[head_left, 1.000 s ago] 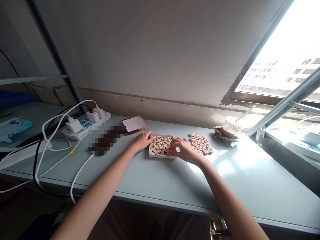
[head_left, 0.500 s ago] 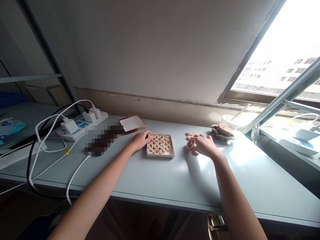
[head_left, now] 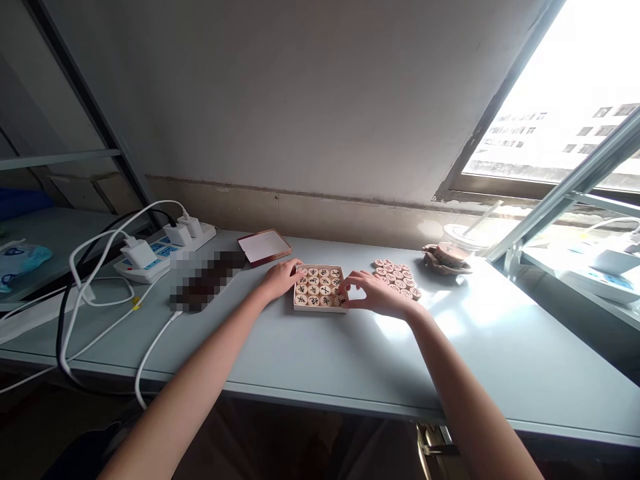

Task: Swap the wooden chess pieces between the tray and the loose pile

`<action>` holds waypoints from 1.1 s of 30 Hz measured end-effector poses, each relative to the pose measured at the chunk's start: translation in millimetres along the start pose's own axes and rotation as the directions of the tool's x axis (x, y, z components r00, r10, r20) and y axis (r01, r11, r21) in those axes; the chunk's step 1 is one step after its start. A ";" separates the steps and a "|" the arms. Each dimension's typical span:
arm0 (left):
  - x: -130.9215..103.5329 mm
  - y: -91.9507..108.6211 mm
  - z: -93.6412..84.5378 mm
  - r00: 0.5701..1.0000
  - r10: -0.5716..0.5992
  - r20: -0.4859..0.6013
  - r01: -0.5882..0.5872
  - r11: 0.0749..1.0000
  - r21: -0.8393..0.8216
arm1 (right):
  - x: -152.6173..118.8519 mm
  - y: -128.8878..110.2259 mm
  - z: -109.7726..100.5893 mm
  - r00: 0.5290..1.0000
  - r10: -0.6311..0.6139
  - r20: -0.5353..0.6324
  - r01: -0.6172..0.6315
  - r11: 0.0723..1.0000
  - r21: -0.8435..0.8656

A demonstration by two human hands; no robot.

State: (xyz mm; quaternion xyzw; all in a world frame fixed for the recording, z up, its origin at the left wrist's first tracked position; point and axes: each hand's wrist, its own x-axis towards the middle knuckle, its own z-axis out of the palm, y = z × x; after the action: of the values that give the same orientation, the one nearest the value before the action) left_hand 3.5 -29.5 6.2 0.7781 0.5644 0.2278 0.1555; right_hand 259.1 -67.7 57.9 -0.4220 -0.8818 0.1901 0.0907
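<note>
The shallow square box with pale cream walls (head_left: 320, 309) lies flat and open on the smooth grey-blue desk (head_left: 320, 360), and I take it as the centre of the clock, with twelve o'clock toward the wall. Inside it, round pale wooden discs (head_left: 324, 291) stand close together in rows, their faces up, each with a dark written character. At its four o'clock corner, the person's right hand (head_left: 376, 293) has the thumb and the fingers brought narrow around one round pale wooden disc with a black character (head_left: 343, 302), which is tilted at the wall. The person's left hand (head_left: 281, 280) touches the box at the ten o'clock corner; whether it grips firmly or only rests there, I cannot tell.

At three o'clock, beyond the right hand, there lies a group of round wooden discs with red characters (head_left: 399, 275), near to each other. The right hand partly stands in the way between this group and the box, and it covers some of the box's right wall. At ten o'clock lies the dark red box lid with pale inside (head_left: 264, 247). At nine o'clock there is a dark long thing, too blurred to name (head_left: 207, 283), and farther the white power strip with blue sockets (head_left: 164, 251). Toward two o'clock stands a brown irregular dish-like object (head_left: 447, 260)
</note>
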 end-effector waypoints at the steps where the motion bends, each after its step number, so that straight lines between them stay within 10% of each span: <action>1: -0.2 0.5 -0.3 1.000 -0.003 0.000 0.003 1.000 -0.001 | -0.1 0.6 -0.5 1.000 0.004 0.002 -0.004 1.000 -0.003; 33: 1.4 -1.9 0.9 1.000 -0.005 0.013 0.005 1.000 -0.004 | 4.5 -1.9 2.4 0.971 -0.148 -0.187 0.098 0.963 -0.252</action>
State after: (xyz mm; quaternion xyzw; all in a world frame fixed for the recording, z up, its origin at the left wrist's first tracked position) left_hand 2.9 -27.6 4.7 0.7778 0.5648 0.2236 0.1614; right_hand 254.2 -65.9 56.6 -0.3912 -0.9089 0.0314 0.1408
